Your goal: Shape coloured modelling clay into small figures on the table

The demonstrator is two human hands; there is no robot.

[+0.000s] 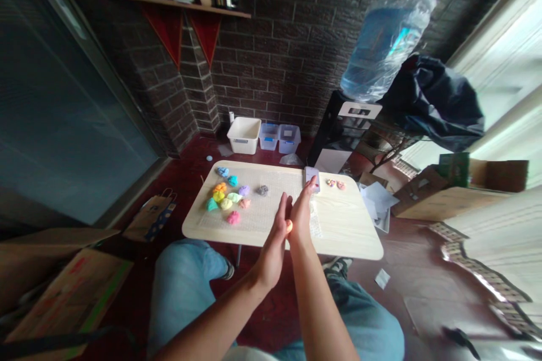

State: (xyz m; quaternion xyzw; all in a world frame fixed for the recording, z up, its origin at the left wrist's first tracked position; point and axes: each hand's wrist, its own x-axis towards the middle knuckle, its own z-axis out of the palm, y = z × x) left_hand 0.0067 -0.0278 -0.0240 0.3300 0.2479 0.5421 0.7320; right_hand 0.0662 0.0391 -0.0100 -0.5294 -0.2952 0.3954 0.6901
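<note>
My left hand (276,240) and my right hand (302,208) are pressed palm to palm above the near edge of a small pale wooden table (347,237). A small orange lump of clay (289,226) shows between the palms. Both hands have straight fingers held together around it. On the table's left part lie several coloured clay lumps (226,196), with a grey lump (263,190) further right. A phone (312,179) lies at the far edge just beyond my right fingertips, and two small pink clay pieces (336,184) rest beside it.
A white tub (244,135) and two clear boxes (278,137) stand on the floor by the brick wall. A water dispenser (355,124) with a blue bottle stands at the back right. Cardboard boxes (449,189) and papers lie right; a paper bag (150,217) lies left.
</note>
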